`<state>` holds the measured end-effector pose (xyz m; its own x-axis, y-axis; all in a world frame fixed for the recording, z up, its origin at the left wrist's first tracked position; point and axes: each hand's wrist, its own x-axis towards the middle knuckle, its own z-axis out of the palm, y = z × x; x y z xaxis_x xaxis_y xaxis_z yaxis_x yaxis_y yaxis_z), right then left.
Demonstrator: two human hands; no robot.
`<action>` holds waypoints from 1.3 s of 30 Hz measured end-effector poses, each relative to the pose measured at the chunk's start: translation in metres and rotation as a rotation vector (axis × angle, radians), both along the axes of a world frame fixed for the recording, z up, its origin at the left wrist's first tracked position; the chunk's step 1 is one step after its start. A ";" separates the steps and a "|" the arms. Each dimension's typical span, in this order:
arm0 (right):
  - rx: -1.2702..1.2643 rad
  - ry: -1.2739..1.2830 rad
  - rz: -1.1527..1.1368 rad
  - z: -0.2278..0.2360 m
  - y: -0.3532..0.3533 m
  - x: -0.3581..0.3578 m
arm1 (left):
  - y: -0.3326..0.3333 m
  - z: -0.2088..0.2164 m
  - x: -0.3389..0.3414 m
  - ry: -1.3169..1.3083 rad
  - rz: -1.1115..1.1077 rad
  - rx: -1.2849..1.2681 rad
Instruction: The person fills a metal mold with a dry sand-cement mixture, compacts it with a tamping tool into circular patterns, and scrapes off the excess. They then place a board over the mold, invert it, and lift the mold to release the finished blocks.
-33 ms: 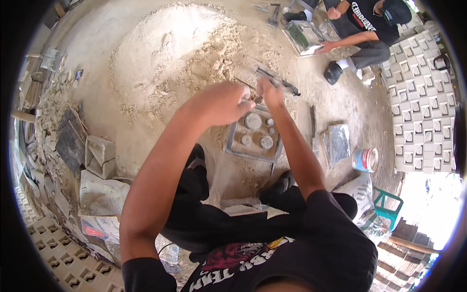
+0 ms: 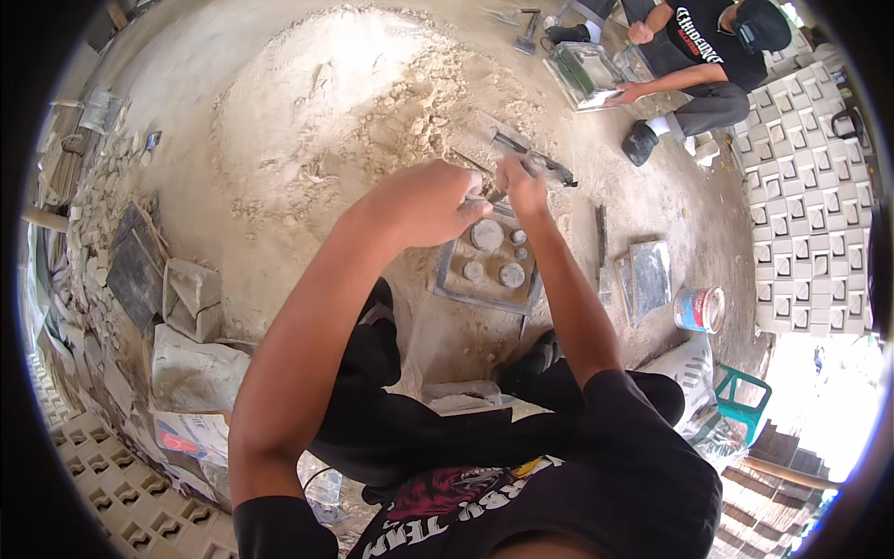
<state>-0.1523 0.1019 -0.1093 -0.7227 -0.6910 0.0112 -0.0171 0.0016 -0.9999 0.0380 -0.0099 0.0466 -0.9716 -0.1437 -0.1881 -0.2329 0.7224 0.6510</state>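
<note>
Both my hands are raised close together over the far edge of a square grey mould frame [image 2: 480, 300] on the floor. Inside it sit several round discs, among them a large grey disc [image 2: 486, 235]. My left hand [image 2: 438, 200] is closed, thumb against the fingers, with a small greyish bit at the tips that I cannot identify. My right hand [image 2: 523, 186] is closed just beside it, and its grip is partly hidden. Beyond the right hand lies a flat trowel [image 2: 535, 158] with a dark handle. A thin rod [image 2: 470, 160] shows past my left fingers.
A large heap of pale powder [image 2: 345, 102] spreads ahead. At the far right a person [image 2: 708, 74] sits with another mould [image 2: 585, 74]. To my right are dark plates [image 2: 650, 279], a bucket [image 2: 698, 309], a green stool [image 2: 742, 401] and stacked pale blocks [image 2: 805, 205]. Rubble lies left.
My right hand has come slightly nearer to me, and its blur has lessened. The left hand stays closed in almost the same place. The whole view has shifted a little.
</note>
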 end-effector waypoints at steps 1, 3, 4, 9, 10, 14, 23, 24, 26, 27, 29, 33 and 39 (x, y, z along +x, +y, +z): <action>0.006 0.008 0.002 -0.007 0.007 0.007 | 0.003 0.000 0.003 0.007 -0.007 -0.002; 0.062 0.009 0.018 -0.014 0.015 0.006 | 0.005 -0.002 0.008 0.021 -0.009 0.010; 0.021 -0.013 0.013 -0.004 0.009 0.000 | 0.001 -0.001 0.007 0.038 0.003 0.016; -0.026 -0.086 0.010 -0.004 0.019 0.000 | 0.006 0.005 0.006 -0.004 -0.009 -0.015; -0.001 -0.068 -0.003 -0.004 0.021 0.007 | 0.003 0.003 0.003 0.017 -0.017 0.007; -0.151 -0.166 0.080 0.020 0.017 -0.001 | 0.006 0.006 0.002 -0.047 -0.006 0.007; 0.070 0.046 -0.025 0.004 0.018 0.000 | 0.015 -0.005 -0.005 0.040 -0.047 -0.063; -0.002 -0.004 -0.048 -0.019 0.021 -0.017 | 0.015 0.003 -0.014 0.055 -0.063 -0.047; 0.276 0.062 0.205 0.004 0.009 -0.006 | 0.009 0.007 -0.001 0.006 -0.031 -0.014; 0.141 0.056 0.191 -0.005 0.008 -0.004 | 0.011 0.007 0.004 0.004 -0.024 -0.034; -0.139 0.051 0.128 -0.028 0.009 -0.008 | 0.017 0.010 -0.005 0.013 -0.042 -0.087; 0.064 0.067 0.135 0.000 0.003 0.009 | 0.006 0.012 0.011 0.083 0.011 0.045; 0.150 -0.029 0.083 -0.027 0.014 0.017 | 0.005 0.016 0.010 -0.012 0.009 0.106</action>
